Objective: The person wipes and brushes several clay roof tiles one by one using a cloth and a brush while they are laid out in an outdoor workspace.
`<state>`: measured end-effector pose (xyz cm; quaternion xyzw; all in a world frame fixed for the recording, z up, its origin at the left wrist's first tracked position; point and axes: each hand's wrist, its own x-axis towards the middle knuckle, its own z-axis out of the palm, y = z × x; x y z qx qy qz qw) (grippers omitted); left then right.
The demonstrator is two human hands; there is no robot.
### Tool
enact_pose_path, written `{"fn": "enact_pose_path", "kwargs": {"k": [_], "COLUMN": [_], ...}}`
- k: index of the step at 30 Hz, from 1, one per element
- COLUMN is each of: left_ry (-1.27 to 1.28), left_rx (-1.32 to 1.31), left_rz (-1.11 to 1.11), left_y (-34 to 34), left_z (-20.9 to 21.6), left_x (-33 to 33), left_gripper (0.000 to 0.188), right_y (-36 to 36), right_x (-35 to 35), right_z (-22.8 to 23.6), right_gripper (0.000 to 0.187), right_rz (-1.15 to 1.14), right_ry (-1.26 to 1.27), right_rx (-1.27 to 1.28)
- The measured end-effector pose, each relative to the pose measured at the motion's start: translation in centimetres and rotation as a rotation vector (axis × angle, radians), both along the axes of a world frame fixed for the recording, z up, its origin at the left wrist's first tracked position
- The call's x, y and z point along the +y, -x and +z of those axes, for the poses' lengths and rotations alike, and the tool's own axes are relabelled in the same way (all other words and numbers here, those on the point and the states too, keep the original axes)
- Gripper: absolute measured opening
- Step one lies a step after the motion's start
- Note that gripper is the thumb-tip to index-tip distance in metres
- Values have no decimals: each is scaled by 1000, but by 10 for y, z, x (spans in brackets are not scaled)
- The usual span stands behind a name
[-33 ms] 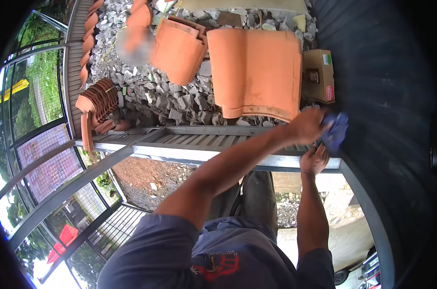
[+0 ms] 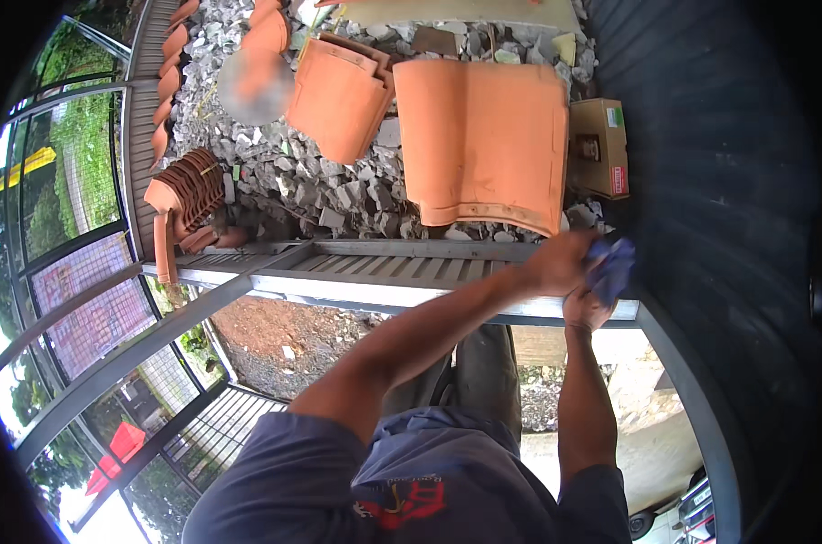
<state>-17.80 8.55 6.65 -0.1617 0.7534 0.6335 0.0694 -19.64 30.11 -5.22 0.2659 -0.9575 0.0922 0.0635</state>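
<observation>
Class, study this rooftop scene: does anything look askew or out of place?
Yes: at the left, one orange tile juts over the metal beam, out of line with the neatly stacked tiles beside it, so it looks misplaced.

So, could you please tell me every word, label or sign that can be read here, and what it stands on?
Shirt: small lettering near a red print; I won't copy it out.
Cardboard box: red label and green label, both too small to read.
Pinkish panel: markings too blurred to read.
</observation>
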Motion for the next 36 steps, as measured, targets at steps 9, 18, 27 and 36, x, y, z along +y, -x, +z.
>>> {"fn": "enact_pose_path", "kwargs": {"k": [9,18,27,36], "left_ry": [140,396,1425,2650], "left_rx": [-1144,-833,-210,-1584], "left_rz": [593,2144,2166,1008], "left_y": [-475,-753,-854,-938], "left_z": [94,278,529,686], "left_x": [-17,83,14,-235], "left_gripper": [43,58,55,45], "right_y": [0,80,71,91], "right_x": [-30,-165,-235,-224], "right_z": [17,28,43,34], "right_gripper": [33,61,73,76], "right_rz": [-33,-159,-6,136], "right_ry": [117,450,327,24], "right_rx": [-195,-622,-649,-801]}}
